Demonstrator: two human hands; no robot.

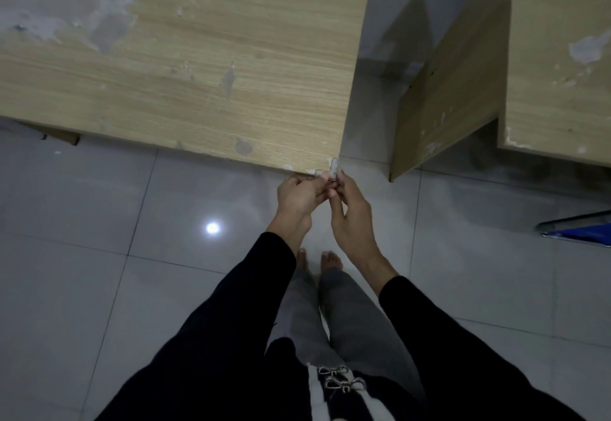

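A worn wooden table (pixel 205 66) with peeled grey patches fills the upper left. At its near right corner sits a small pale grey piece (pixel 334 169), its kind too small to tell. My left hand (pixel 297 197) and my right hand (pixel 347 212) meet just below that corner. Both pinch the small piece between thumb and fingertips, the left from the left, the right from the right. The fingertips hide most of the piece. Black sleeves cover both forearms.
A second wooden table (pixel 558 66) stands at the right, with a narrow gap (pixel 380 90) between the two. Glossy grey floor tiles (pixel 132 272) lie below. A blue and metal object (pixel 582 230) lies on the floor at the right edge. My bare feet (pixel 319 260) stand under the hands.
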